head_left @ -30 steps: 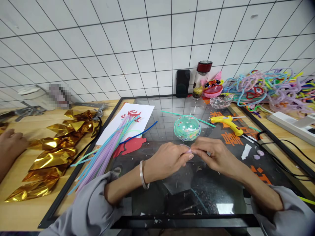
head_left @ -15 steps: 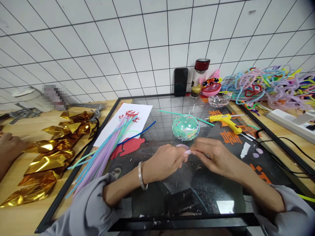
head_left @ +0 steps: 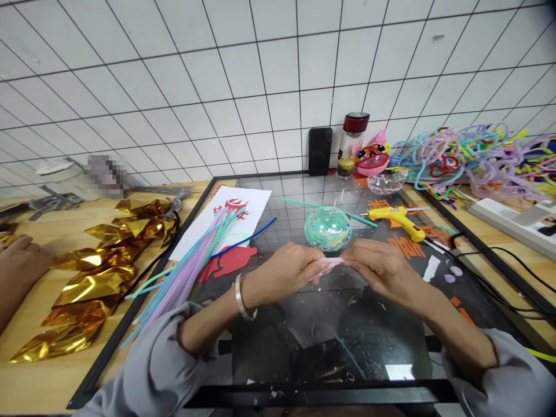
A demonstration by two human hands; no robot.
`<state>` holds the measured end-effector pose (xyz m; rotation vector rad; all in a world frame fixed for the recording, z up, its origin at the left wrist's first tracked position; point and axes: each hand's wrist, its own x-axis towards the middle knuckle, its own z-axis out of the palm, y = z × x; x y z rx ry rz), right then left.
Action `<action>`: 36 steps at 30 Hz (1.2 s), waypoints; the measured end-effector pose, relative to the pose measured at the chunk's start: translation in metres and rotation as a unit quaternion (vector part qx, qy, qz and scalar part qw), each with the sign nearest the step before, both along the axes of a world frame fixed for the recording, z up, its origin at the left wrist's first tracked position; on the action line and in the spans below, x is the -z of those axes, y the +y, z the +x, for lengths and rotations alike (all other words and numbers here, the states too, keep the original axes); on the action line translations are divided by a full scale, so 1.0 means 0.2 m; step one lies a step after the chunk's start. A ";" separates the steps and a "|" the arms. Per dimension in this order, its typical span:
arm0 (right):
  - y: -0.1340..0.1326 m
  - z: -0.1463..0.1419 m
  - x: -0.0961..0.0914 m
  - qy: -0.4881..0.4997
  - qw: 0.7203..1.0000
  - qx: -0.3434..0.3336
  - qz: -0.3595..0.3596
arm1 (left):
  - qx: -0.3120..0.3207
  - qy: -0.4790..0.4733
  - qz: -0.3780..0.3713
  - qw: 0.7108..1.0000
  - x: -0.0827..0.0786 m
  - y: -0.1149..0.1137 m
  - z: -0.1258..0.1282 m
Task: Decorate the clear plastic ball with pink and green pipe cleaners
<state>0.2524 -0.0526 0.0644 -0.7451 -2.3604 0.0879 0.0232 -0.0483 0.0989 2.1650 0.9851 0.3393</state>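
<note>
My left hand [head_left: 292, 267], with a silver bangle at the wrist, pinches one end of a small pale pink strip [head_left: 332, 261]. Fingers of my right hand [head_left: 383, 267] are closed on the strip's other end, so it spans the short gap between both hands. Most of the strip is covered by fingers, and its material cannot be made out. Just beyond the hands sits a clear green-tinted bowl [head_left: 328, 229] with coloured specks. A thin green stick [head_left: 299, 202] lies behind it.
Right of the bowl lies a yellow glue gun [head_left: 403, 221]. Pipe cleaners [head_left: 186, 278] rest across white paper [head_left: 195, 217] beside a red cutout [head_left: 230, 260]. A phone [head_left: 320, 152] and glass bottle [head_left: 350, 145] stand by the wall. Another person's hand [head_left: 24, 260] is near gold foil [head_left: 98, 284].
Both hands have shifted slightly up and a little apart. More of the pink strip shows between them, and the hanging pink part below is now mostly hidden.
</note>
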 end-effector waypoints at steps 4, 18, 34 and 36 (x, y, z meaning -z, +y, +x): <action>0.02 0.01 0.01 0.029 0.999 0.021 0.023 | 0.005 -0.048 -0.048 0.998 -0.02 0.03 -0.04; 0.02 0.02 0.01 0.090 0.992 0.055 -0.066 | -0.045 0.149 0.368 0.917 0.04 -0.02 -0.03; 0.08 0.10 0.04 0.051 0.997 0.038 -0.046 | 0.002 0.008 0.364 0.932 0.08 0.12 -0.04; 0.10 0.11 0.05 0.044 0.998 0.039 -0.022 | 0.010 -0.003 0.352 0.936 0.09 0.14 -0.04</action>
